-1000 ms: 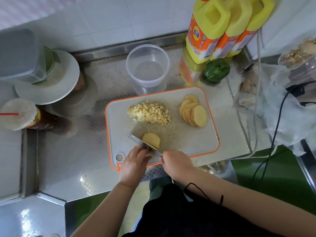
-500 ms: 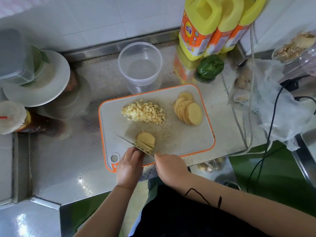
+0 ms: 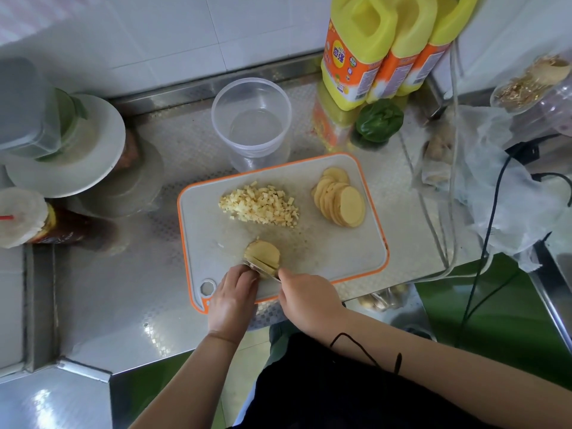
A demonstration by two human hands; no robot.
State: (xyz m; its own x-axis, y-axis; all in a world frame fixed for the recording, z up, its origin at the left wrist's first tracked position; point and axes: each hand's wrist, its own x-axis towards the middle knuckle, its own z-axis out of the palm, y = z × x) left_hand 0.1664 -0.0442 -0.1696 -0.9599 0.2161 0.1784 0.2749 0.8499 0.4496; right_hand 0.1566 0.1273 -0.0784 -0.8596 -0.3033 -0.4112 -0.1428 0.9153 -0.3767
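At the board's (image 3: pixel 340 261) near edge, the knife (image 3: pixel 260 268), gripped in the right hand (image 3: pixel 305 297), has bitten farther across the potato stack (image 3: pixel 263 252); the left hand (image 3: pixel 233 292) pins it with curled fingers. Strips first, probably, then dice.

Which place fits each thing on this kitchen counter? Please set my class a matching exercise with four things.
1 knife
2 diced pieces
3 fanned slices
4 clear tub

A behind the board
B board's far right corner
C in the right hand, cutting the potato stack the left hand holds
D heaped mid-board

Pairs: 1-C; 2-D; 3-B; 4-A
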